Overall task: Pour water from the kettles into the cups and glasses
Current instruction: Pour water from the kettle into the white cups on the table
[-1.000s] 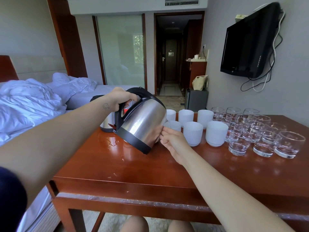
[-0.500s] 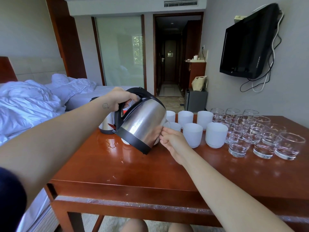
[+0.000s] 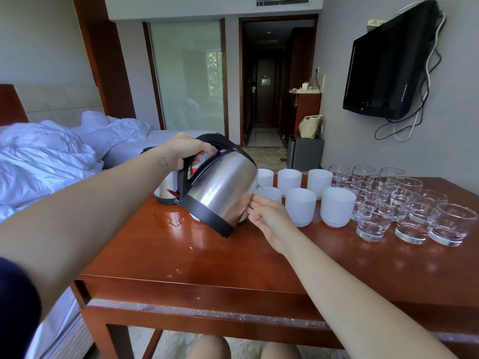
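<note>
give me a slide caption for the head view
Left hand tilts a steel kettle over a white cup held by the right hand.

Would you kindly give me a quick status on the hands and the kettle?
Left hand grips tilted kettle by handle. Right hand holds white cup, mostly hidden behind it. Water drops on table beneath.

Grey walls (image 3: 337, 60); a rumpled white bed (image 3: 46, 156) at nine o'clock, dark hallway (image 3: 264, 99) at twelve, wall-mounted television (image 3: 383, 73) at two.
</note>
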